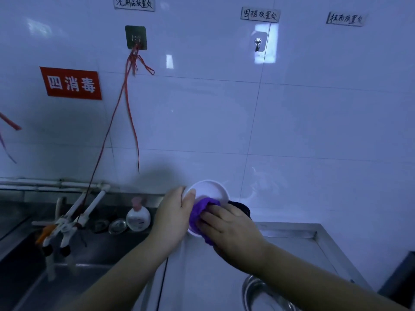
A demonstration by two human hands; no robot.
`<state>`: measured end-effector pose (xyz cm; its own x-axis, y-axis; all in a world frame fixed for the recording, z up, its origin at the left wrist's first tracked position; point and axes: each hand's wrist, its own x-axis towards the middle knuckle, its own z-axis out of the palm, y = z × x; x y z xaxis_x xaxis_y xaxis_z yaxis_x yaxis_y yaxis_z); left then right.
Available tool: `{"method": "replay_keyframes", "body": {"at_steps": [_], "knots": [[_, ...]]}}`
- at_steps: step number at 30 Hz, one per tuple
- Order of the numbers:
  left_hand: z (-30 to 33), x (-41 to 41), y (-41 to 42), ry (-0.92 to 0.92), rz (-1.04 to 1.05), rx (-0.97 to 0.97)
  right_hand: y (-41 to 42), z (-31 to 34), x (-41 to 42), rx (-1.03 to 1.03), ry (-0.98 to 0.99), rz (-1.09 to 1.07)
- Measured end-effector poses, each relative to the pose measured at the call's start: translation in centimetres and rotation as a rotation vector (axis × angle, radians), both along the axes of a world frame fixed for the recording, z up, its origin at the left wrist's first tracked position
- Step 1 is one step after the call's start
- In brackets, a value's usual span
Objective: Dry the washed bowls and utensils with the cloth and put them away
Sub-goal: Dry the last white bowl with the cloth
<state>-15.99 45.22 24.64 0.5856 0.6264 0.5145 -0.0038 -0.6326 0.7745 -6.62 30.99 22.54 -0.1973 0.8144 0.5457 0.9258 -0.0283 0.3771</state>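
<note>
White wall tiles (pixel 202 113) fill the far side of the scene, above a steel counter (pixel 292 241) on the right and a steel sink (pixel 67 277) on the near left. On the wall hang 2 hooks: 1 dark hook (pixel 135 38) with red strings (pixel 132 86) trailing down from it, and 1 clear hook (pixel 258 44) further right. 1 red sign (pixel 71 83) sits left of the strings, and 3 handwritten paper labels (pixel 134 3) run along the top edge. At the sink's far rim stand 1 white pump bottle (pixel 138 217) and 1 round metal strainer (pixel 118 226) just left of it; 2 white taps (pixel 74 218) reach out over the basin. 1 metal basin (pixel 262 292) shows at the near edge of the counter, partly cut off by the right forearm.

1 white bowl (pixel 208 191) is held up in front of the wall, above the join of sink and counter, tipped so its inside faces the camera. The left hand (pixel 174 217) grips its left rim, thumb inside, fingers hidden behind. The right hand (pixel 233 230) is clenched on 1 purple cloth (pixel 199 212), pressing it into the lower part of the bowl. A dark part of the cloth bulges past the right side of the bowl. Both forearms rise from the near edge, bare.
</note>
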Motion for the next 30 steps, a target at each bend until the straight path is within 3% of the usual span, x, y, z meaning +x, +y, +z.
{"method": "replay_keyframes", "body": {"at_steps": [5, 9, 12, 18, 23, 26, 30], "knots": [[0.9, -0.4, 1.1, 0.230, -0.180, 0.151, -1.1, 1.7, 3.3, -0.059, -0.427, 0.022], [1.6, -0.3, 1.2, 0.214, -0.181, 0.146, -1.0, 2.4, 3.1, 0.047, -0.538, -0.163], [2.0, -0.1, 0.8, 0.132, -0.107, 0.191, -0.4, 0.9, 1.2, 0.194, -0.403, -0.298], [1.7, 0.5, -1.4, -0.030, -0.068, 0.146, 0.8, -2.0, -3.6, 0.350, 0.132, -0.455], [1.0, 1.1, -2.4, -0.118, -0.171, -0.014, 1.7, -2.5, -6.0, 0.470, 0.500, -0.368], [1.0, 1.2, -2.5, -0.119, -0.227, -0.026, 0.8, -2.8, -5.2, 0.458, 0.442, -0.275], [1.3, 0.9, -2.1, -0.068, -0.293, -0.087, -1.3, -2.5, -1.8, 0.382, 0.120, -0.194]]}}
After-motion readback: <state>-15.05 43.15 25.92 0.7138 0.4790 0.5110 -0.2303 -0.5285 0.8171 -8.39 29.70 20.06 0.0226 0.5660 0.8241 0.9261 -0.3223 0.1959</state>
